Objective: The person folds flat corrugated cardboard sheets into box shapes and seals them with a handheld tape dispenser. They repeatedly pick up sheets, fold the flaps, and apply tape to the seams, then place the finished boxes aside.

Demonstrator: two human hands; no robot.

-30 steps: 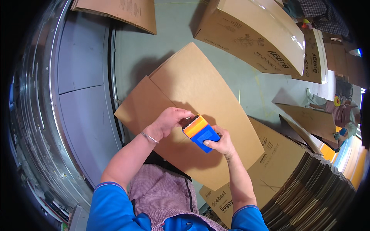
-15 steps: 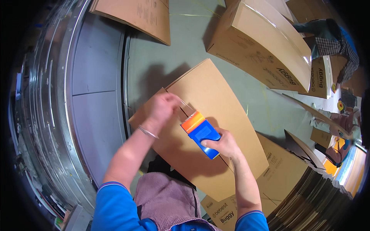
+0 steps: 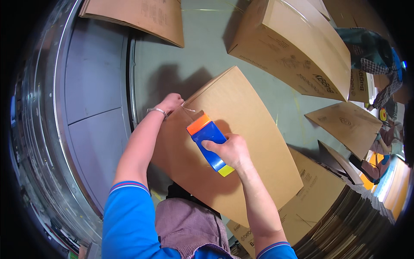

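My right hand (image 3: pixel 228 151) grips a blue tape dispenser (image 3: pixel 209 144) with an orange front and a yellow-green rear end. It hovers over the top of a large brown cardboard box (image 3: pixel 254 146) right in front of me. From the dispenser's orange end, a strip of clear tape (image 3: pixel 188 111) runs to the box's far left edge. There my left hand (image 3: pixel 171 102), with curled fingers, holds the tape's end against the edge. Its fingertips are partly hidden.
A tall printed carton (image 3: pixel 293 52) stands beyond the box. Folded cardboard sheets (image 3: pixel 138 17) lie at the far left, beside a grey metal structure (image 3: pixel 95 90). Stacked flat cartons (image 3: pixel 345 228) are at the lower right. People (image 3: pixel 375 56) work at the right.
My left hand has moved left to the box's edge with the tape. My right hand and the dispenser have shifted a little left. At the right, a cardboard sheet has swung flatter into view.
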